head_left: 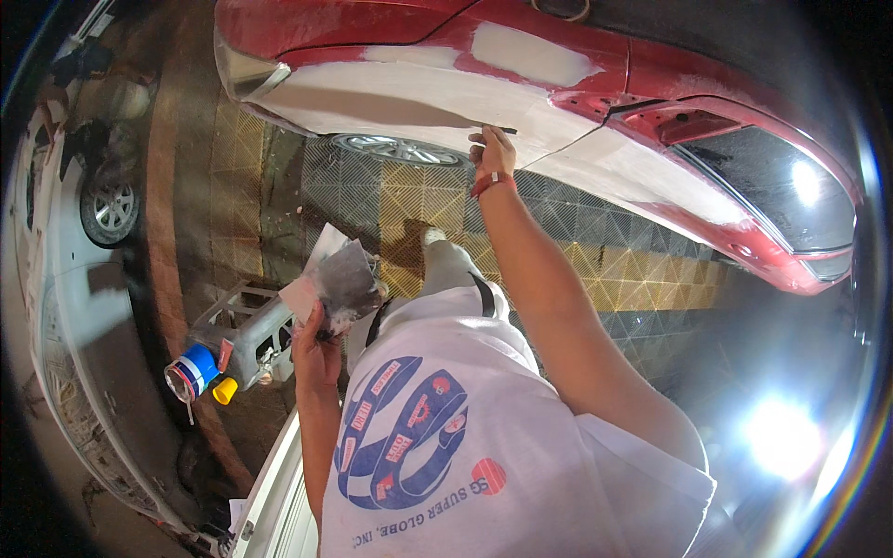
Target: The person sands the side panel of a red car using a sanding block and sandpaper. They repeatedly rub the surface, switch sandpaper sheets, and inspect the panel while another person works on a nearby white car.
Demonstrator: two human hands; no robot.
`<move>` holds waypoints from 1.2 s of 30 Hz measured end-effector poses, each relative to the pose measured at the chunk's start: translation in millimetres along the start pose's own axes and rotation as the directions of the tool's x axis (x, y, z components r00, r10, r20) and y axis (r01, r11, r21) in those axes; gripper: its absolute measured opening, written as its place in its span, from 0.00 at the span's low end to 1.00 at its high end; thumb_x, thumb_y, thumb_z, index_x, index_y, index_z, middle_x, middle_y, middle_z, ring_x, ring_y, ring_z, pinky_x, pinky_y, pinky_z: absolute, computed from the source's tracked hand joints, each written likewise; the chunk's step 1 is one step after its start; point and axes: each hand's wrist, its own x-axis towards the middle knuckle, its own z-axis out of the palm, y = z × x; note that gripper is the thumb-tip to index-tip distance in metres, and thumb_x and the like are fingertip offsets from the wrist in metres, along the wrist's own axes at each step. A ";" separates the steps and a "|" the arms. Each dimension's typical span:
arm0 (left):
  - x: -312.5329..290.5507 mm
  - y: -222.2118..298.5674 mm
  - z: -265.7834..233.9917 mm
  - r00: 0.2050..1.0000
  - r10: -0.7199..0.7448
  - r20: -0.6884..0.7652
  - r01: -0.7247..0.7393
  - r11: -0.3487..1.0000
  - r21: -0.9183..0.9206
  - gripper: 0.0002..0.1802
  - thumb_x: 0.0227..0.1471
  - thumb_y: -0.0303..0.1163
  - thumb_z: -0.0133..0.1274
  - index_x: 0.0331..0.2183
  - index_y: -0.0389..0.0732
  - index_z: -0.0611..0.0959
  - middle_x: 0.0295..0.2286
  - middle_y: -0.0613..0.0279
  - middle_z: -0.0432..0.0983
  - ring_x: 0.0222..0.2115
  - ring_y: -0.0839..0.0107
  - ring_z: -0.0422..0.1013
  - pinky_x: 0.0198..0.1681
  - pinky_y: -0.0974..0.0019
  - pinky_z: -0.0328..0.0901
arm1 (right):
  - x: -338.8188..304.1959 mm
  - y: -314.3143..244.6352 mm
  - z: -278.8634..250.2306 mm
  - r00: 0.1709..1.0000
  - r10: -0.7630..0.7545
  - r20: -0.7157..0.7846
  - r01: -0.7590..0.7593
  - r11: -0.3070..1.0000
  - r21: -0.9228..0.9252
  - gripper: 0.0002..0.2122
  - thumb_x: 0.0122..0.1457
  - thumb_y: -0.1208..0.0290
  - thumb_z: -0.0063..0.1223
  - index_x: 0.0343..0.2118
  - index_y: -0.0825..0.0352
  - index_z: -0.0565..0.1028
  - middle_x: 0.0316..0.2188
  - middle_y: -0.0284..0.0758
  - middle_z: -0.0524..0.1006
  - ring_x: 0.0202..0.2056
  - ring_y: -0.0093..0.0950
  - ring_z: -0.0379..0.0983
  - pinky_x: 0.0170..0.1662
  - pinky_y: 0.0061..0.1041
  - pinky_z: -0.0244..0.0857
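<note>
A red car [409, 28] stands in front of me, its side spread with pale filler [409, 98] over the panel and wheel arch. My right hand [491, 153] reaches up to that panel, its fingers closed on a thin dark strip [505, 129]. The strip looks seen edge-on; I cannot tell whether it touches the filler. Near my waist, my left hand [318, 349] grips several stiff sheets [344, 277], dark grey and pinkish, smeared with pale material. Their exact kind cannot be made out.
Left of me is a grey plastic step stool [246, 321], with a blue-and-white can [193, 367], a yellow cup [224, 391] and a red tube [226, 353] beside it. A white car [79, 307] stands farther left. Gridded tiles [419, 205] cover the floor. A bright lamp [786, 437] glares at lower right.
</note>
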 end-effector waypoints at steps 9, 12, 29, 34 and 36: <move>-2.2 7.1 7.3 1.000 -0.010 -0.013 0.010 0.999 0.045 0.28 0.62 0.38 0.58 0.59 0.39 0.72 0.52 0.60 0.75 0.50 0.64 0.73 0.50 0.59 0.70 | 3.8 0.6 -1.8 0.998 -0.022 -0.051 0.022 1.000 0.007 0.10 0.64 0.69 0.58 0.44 0.69 0.79 0.27 0.37 0.81 0.17 0.22 0.68 0.20 0.22 0.62; -0.8 7.1 5.4 1.000 -0.014 -0.018 0.014 0.999 0.040 0.28 0.62 0.38 0.59 0.59 0.39 0.72 0.52 0.60 0.75 0.50 0.64 0.73 0.50 0.59 0.70 | 2.7 1.4 1.8 0.993 -0.043 -0.108 0.044 0.999 0.011 0.09 0.64 0.70 0.59 0.43 0.69 0.79 0.27 0.37 0.81 0.16 0.22 0.68 0.19 0.22 0.61; 5.1 10.4 2.7 1.000 -0.014 0.002 0.014 0.999 0.051 0.29 0.62 0.39 0.59 0.59 0.38 0.72 0.52 0.59 0.75 0.50 0.64 0.72 0.51 0.59 0.69 | 0.7 -6.5 -6.7 0.971 -0.203 -0.123 0.184 0.971 -0.151 0.10 0.64 0.69 0.57 0.37 0.73 0.78 0.25 0.37 0.79 0.16 0.21 0.67 0.18 0.21 0.60; 6.8 9.5 0.5 0.999 -0.021 -0.042 0.022 1.000 0.011 0.27 0.62 0.37 0.59 0.58 0.39 0.72 0.51 0.60 0.76 0.48 0.65 0.75 0.47 0.60 0.73 | -16.4 7.8 -35.3 0.995 -0.086 0.050 0.100 0.875 -0.474 0.13 0.60 0.67 0.63 0.38 0.74 0.78 0.24 0.37 0.79 0.17 0.22 0.70 0.17 0.24 0.63; 8.2 10.2 1.4 0.999 -0.015 -0.040 0.015 1.000 0.016 0.27 0.62 0.37 0.59 0.58 0.39 0.72 0.51 0.60 0.76 0.48 0.65 0.75 0.46 0.61 0.73 | -13.8 23.5 -41.3 0.991 -0.120 0.056 0.127 0.748 -0.651 0.15 0.57 0.65 0.66 0.38 0.73 0.78 0.22 0.36 0.79 0.16 0.23 0.71 0.20 0.25 0.65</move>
